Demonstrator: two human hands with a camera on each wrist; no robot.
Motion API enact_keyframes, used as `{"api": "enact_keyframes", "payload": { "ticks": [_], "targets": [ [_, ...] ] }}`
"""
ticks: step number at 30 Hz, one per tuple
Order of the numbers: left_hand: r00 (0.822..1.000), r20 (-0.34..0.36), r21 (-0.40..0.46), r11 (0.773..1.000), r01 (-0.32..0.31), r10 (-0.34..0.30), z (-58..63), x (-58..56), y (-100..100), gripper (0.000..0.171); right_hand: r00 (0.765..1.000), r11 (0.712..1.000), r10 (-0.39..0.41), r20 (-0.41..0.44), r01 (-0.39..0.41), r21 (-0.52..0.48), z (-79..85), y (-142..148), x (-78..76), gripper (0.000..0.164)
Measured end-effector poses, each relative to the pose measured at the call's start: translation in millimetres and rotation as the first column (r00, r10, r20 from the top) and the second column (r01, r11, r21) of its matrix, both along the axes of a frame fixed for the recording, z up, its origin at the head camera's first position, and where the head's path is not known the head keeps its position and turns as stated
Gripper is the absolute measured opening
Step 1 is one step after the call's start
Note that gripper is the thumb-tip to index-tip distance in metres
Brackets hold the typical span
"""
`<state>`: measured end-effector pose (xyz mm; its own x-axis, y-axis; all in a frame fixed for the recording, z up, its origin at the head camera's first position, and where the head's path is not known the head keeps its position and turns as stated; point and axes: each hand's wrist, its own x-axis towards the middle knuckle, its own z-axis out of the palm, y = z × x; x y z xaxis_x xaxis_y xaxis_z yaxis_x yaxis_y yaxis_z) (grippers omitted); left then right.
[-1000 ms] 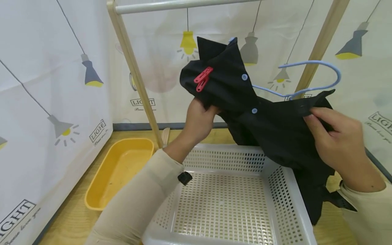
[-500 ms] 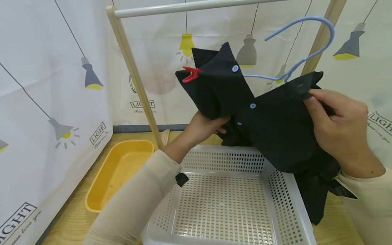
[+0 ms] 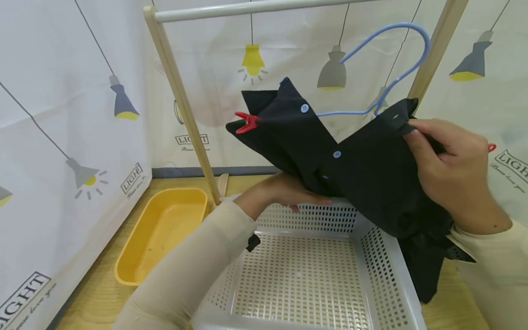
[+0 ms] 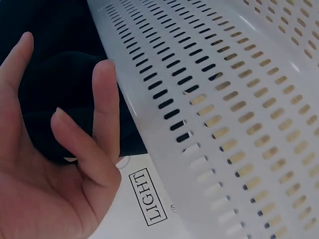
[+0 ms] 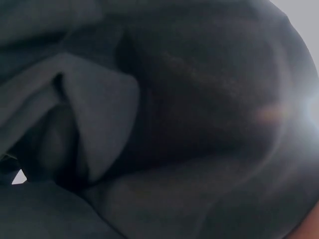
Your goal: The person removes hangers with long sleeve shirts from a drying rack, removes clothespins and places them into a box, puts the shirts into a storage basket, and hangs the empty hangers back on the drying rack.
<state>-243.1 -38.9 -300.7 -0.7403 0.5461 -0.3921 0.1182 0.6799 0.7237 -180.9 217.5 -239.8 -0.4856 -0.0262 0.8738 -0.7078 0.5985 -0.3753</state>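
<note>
A black shirt [image 3: 373, 178] with pale blue buttons hangs on a light blue clothes hanger [image 3: 425, 50], whose hook rises above the cloth. My right hand [image 3: 458, 169] pinches the shirt's front edge near a buttonhole between thumb and forefinger. Below the shirt's left part, my left hand [image 3: 290, 190] has its fingers loosely spread against the cloth. The left wrist view shows this hand [image 4: 65, 149] with nothing in its grasp, beside the dark fabric. A red clothespin [image 3: 247, 122] is clipped at the shirt's left shoulder. Black cloth [image 5: 209, 99] fills most of the right wrist view.
A white perforated basket [image 3: 381, 270] stands below the shirt, its back rim close to my left hand. To its left lies a yellow tray [image 3: 161, 229]. A rack with a pale crossbar [image 3: 247, 8] and wooden posts stands behind. A red tip [image 3: 492, 147] shows past my right hand.
The hanger hook has risen upright and shifted left. The shirt's left part with the clothespin has come down and left. My left hand has slid lower and loosened from the cloth; the right keeps its pinch.
</note>
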Motion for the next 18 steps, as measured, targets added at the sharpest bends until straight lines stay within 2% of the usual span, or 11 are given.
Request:
{"api": "enact_keyframes", "payload": {
  "ticks": [3,5,7,9,12,14,16,18],
  "targets": [
    [0.999,0.015,0.030,0.999,-0.045,0.044,0.0,-1.0,4.2,0.066,1.000,1.000,0.031,0.004,-0.031,0.002,0.0,-1.2,0.3,0.019],
    [0.996,-0.012,0.054,0.995,-0.090,0.090,0.8,-1.4,6.4,0.066,0.998,0.998,0.059,0.005,-0.059,0.014,-2.0,-1.9,0.3,0.021],
    [0.986,-0.064,0.100,0.984,-0.145,0.152,1.2,-1.9,8.0,0.058,0.996,0.995,0.089,0.005,-0.089,0.037,-5.1,-2.3,0.1,0.022],
    [0.967,-0.161,0.127,0.976,-0.178,0.197,0.9,-2.4,9.3,0.045,0.994,0.992,0.113,-0.001,-0.113,0.060,-9.2,-2.9,0.1,0.023],
    [0.921,-0.314,0.138,0.971,-0.197,0.232,-0.6,-2.9,8.9,0.029,0.992,0.989,0.124,-0.002,-0.123,0.087,-14.5,-3.2,0.6,0.020],
    [0.893,-0.401,0.092,0.979,-0.180,0.202,-1.1,-3.0,6.7,0.027,0.992,0.987,0.123,-0.003,-0.122,0.101,-16.9,-2.9,1.4,0.016],
    [0.892,-0.420,0.047,0.986,-0.163,0.167,0.4,-3.8,2.1,0.030,0.994,0.986,0.113,-0.004,-0.112,0.121,-17.6,-2.2,2.9,0.015],
    [0.909,-0.386,0.036,0.988,-0.152,0.154,3.4,-4.5,-4.5,0.030,0.995,0.983,0.097,-0.002,-0.096,0.156,-15.8,-0.5,5.3,0.018]
  ]
}}
